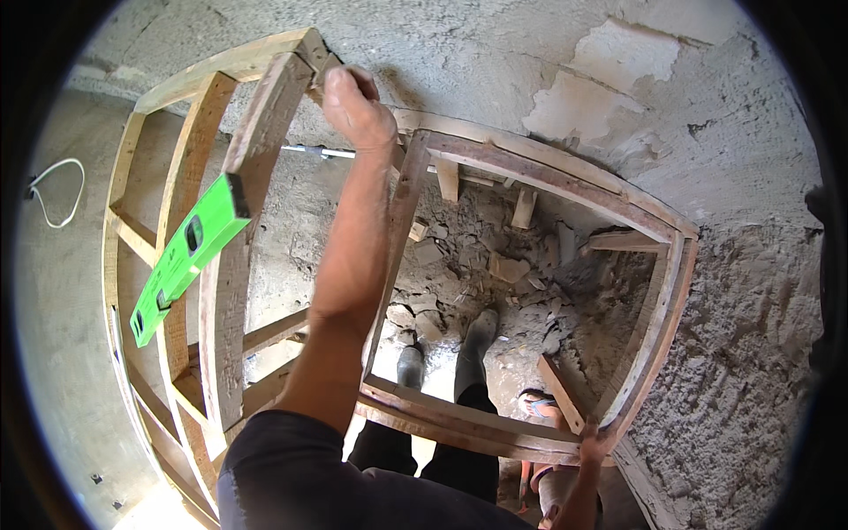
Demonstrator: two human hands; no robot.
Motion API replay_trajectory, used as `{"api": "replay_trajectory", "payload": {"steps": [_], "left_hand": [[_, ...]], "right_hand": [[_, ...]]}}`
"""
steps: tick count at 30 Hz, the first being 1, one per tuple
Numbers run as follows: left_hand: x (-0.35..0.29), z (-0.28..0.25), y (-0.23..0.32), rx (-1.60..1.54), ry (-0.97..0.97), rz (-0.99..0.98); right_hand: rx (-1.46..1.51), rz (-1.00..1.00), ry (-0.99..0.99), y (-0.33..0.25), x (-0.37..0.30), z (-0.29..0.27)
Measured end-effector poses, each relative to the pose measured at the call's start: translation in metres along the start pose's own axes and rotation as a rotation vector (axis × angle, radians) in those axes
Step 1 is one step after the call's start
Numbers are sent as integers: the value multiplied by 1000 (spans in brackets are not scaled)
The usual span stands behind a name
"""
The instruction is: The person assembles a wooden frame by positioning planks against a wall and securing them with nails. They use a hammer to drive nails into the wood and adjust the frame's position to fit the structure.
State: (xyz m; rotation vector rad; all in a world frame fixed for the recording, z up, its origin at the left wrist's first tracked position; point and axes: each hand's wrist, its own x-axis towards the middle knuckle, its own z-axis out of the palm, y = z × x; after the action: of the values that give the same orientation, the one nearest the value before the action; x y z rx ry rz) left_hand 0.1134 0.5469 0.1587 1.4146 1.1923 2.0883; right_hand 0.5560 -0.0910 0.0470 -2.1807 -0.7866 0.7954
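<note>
My left arm reaches up past a dark sleeve, and my left hand (358,110) is closed in a fist around the top end of a timber at the upper middle. Lower right, my right hand (596,442) is closed over the near corner of a rectangular wooden frame (468,422). To the left stands a slatted wooden frame (221,344) of long timbers and short cross-pieces. A bright green spirit level (190,252) lies slanted against its timbers, touched by neither hand. The fingertips at both grips are partly hidden.
Rough plastered wall (715,344) rises behind and to the right. Rubble (508,265) and wood offcuts cover the floor inside the rectangular frame, around my boots (480,331). Another person's sandalled foot (534,404) is close by at the lower right. A white cable loop (62,221) hangs at left.
</note>
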Motion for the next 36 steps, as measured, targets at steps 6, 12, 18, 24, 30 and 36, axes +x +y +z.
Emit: {"api": "replay_trajectory", "payload": {"steps": [6,12,18,24,30,36], "left_hand": [[-57,28,-52,300,18,-102],[-28,8,-38,28,98,-104],[-50,30,-54,146,21,32],[-6,-3,-37,-69,100,7],[-62,-74,25,15,-36,-352],[-156,-195,106,37,-110,-706]], "right_hand": [[-100,99,-24,-7,-1,-4],[-124,132,21,-7,-2,-2],[-272,102,22,-5,-3,-5],[-172,140,-14,-8,-1,-5],[-253,-26,55,-22,-1,-1],[-183,-108,6,-29,1,-1]]}}
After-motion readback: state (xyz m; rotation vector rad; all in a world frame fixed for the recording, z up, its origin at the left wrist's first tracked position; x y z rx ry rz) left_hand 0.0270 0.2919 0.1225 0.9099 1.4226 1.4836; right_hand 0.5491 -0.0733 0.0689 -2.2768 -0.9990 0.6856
